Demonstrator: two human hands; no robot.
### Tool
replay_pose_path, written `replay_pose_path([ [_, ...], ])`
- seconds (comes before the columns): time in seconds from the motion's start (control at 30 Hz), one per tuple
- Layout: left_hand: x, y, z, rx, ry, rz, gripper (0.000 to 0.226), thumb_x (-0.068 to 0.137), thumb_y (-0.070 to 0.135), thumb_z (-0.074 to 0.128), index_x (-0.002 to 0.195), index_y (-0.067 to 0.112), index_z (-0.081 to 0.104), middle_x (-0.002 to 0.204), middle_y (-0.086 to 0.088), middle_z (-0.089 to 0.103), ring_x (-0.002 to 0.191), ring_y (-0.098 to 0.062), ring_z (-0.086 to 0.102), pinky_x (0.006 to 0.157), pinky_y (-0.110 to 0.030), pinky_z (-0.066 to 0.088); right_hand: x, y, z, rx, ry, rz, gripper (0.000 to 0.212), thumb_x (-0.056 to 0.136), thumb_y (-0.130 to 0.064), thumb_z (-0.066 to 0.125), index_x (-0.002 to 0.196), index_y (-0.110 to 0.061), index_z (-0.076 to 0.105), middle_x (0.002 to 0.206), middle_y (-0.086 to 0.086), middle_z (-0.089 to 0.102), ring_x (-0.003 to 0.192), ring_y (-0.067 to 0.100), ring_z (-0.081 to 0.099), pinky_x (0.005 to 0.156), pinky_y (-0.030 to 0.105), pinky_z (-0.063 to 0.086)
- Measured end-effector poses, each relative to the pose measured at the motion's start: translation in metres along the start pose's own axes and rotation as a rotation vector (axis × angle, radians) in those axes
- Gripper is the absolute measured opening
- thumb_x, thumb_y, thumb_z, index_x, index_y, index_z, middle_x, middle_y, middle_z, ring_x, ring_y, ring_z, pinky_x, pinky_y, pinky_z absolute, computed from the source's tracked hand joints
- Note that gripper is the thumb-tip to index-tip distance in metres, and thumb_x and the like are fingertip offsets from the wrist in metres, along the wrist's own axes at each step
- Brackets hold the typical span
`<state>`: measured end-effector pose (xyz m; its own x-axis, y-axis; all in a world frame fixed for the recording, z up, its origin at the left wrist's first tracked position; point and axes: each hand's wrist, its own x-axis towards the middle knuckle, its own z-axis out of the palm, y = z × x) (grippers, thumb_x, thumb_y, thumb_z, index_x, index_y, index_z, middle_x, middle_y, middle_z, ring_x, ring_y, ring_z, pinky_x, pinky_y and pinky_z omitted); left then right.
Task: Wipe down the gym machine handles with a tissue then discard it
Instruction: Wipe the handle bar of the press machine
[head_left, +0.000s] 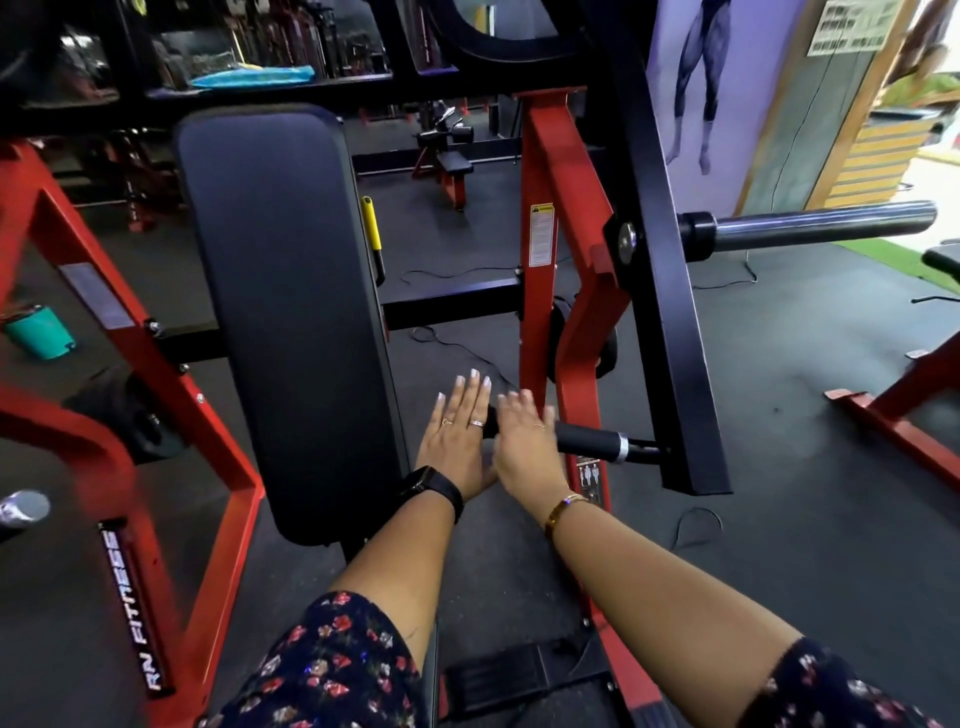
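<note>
a: where are the hands?
b: low in the middle, reaching out side by side. the left hand (457, 441) lies flat, back up, fingers straight and close together. it has two rings on it and a black watch (434, 488) on the wrist.
a: and the right?
b: the right hand (524, 447) is a little blurred. its fingers are straight too, palm down, and it overlaps the left one's thumb side. a gold bracelet (563, 512) sits on that wrist. neither hand curls round anything that shows.
a: where is the handle?
b: the black handle (587, 440) lies under the right hand, which covers its left end and seems to rest on it. the left hand is just beside that end. whether a tissue is under the palms i cannot tell.
a: where does the handle lead?
b: it runs right through a silver collar (621, 449) into the black lever arm (675, 364), which slants up and away. higher up, a chrome sleeve (821, 224) sticks out right from that arm.
a: what else?
b: a long black back pad (280, 312) stands left of the hands. a red frame post (550, 197) with a warning label (541, 234) rises beyond them. a yellow lever (371, 223) is just right of the pad, and a teal cup (41, 332) sits on the floor (779, 364) at the left edge. floral sleeves (332, 670) show nearest.
</note>
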<state>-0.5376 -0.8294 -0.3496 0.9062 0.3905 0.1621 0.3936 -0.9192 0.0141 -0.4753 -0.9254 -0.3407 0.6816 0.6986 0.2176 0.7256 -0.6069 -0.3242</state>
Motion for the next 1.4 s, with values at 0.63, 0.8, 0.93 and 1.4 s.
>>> replay_pose_path([
  [0.63,-0.001,-0.001,0.005,-0.046,0.017,0.000,0.090,0.095,0.042,0.043,0.141,0.016,-0.031,0.152,-0.001,-0.036,0.135,-0.014,-0.038,0.116,-0.036,-0.020,-0.014,0.002,0.021,0.123,0.093,-0.082,0.061,0.097,-0.005,0.031,0.153,-0.009,0.009,0.160,0.005,0.009,0.148,0.017,-0.001,0.117,0.034,-0.013],
  [0.8,0.000,-0.004,0.006,-0.071,0.026,0.035,0.100,0.090,0.056,0.048,0.141,0.021,-0.031,0.147,0.004,-0.038,0.137,-0.013,-0.034,0.117,-0.035,-0.018,-0.040,0.057,0.028,-0.097,0.185,0.039,0.064,0.081,-0.002,0.022,0.141,0.001,0.041,0.146,0.019,0.042,0.137,0.033,0.035,0.117,0.047,0.015],
  [0.93,0.000,-0.004,0.007,-0.047,0.016,0.032,0.098,0.091,0.056,0.046,0.141,0.020,-0.031,0.147,0.002,-0.038,0.137,-0.014,-0.034,0.116,-0.036,-0.018,-0.023,0.034,0.018,-0.014,0.130,0.195,0.056,0.092,-0.006,0.021,0.148,-0.002,0.025,0.156,0.015,0.023,0.147,0.029,0.009,0.116,0.044,-0.007],
  [1.4,0.003,-0.005,0.010,-0.045,0.063,0.051,0.096,0.091,0.058,0.043,0.143,0.018,-0.028,0.151,0.001,-0.033,0.138,-0.014,-0.033,0.117,-0.038,-0.018,-0.039,0.051,0.024,-0.015,0.206,0.182,0.058,0.091,-0.008,0.020,0.148,-0.002,0.026,0.156,0.013,0.025,0.146,0.027,0.015,0.117,0.042,-0.005],
])
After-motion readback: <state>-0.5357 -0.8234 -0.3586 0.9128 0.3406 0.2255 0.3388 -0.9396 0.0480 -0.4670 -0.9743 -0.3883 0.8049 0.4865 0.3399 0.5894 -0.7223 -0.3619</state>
